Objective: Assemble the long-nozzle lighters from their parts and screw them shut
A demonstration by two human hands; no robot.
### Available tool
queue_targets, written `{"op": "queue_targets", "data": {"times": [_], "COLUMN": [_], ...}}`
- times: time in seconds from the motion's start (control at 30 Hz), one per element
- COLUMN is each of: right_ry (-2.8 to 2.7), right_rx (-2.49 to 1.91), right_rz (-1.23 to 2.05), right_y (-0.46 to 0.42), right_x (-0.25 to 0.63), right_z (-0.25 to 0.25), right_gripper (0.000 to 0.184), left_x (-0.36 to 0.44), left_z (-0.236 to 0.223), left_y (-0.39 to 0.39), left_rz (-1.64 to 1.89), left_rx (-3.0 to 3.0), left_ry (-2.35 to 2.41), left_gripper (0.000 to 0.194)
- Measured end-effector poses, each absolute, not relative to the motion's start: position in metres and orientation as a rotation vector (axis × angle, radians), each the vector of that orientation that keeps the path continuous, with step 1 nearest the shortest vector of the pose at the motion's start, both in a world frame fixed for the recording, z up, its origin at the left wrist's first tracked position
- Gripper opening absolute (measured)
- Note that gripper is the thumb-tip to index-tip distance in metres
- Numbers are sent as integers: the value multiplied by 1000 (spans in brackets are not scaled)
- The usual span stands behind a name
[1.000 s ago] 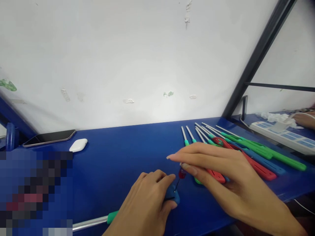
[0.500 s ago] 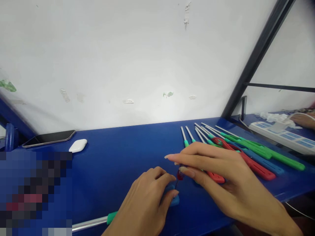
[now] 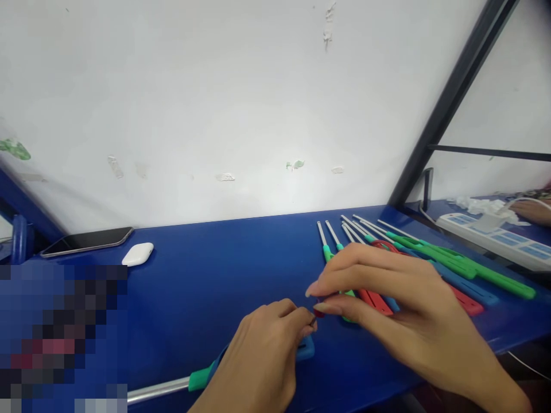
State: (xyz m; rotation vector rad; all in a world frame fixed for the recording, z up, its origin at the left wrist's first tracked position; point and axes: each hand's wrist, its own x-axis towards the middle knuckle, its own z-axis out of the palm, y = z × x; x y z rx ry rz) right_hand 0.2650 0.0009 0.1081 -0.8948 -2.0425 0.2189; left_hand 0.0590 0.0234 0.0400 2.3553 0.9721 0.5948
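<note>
A blue long-necked lighter [image 3: 306, 349] with a green collar and silver tube lies on the bench under my left hand [image 3: 269, 350]. The hand covers most of its handle, and its thumb and index finger are pinched together just above the handle's end. A tiny grey bit shows at those fingertips; I cannot tell whether it is a shaft or a small part. My right hand [image 3: 387, 321] pinches a small screwdriver [image 3: 319, 313] with a dark red, see-through handle, mostly hidden by the fingers. Its tip end points down toward my left fingertips.
Several green, red and blue lighters [image 3: 456, 261] lie fanned out at the right, partly behind my right hand. A phone [image 3: 88, 241] and white earbud case [image 3: 138, 254] sit at left. Beyond the frame post are a power strip [image 3: 495, 235] and another person's hand [image 3: 536, 211].
My left fingertips have moved up off the blue handle and closed beside the screwdriver. My right fingers have lowered and bunched tighter around the screwdriver, which sits slightly further right.
</note>
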Motion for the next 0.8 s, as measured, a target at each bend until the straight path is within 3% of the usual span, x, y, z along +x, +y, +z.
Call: {"op": "queue_targets", "data": {"times": [0.23,0.4,0.57,0.7,0.8], "right_ry": [-1992,-2057,-1967,-1948,-2023], "right_rx": [-986,-904,-939,-995,-940], "right_rz": [183,258,242,208,250], "right_y": [3,3,4,4,4], "right_x": [264,268,264,264,267], "right_z": [107,106,106,107,107], "right_gripper": [9,28,9,5,20], "left_x": [59,62,59,58,59], "left_z": [41,42,43,41,44], "left_y": [24,25,23,23,24], "left_rz": [606,570,596,651,631], "left_rx": [2329,2310,2269,2261,2282], "left_ry": [1019,1003,1042,1034,1024], "left_gripper": [25,31,20,19,28]}}
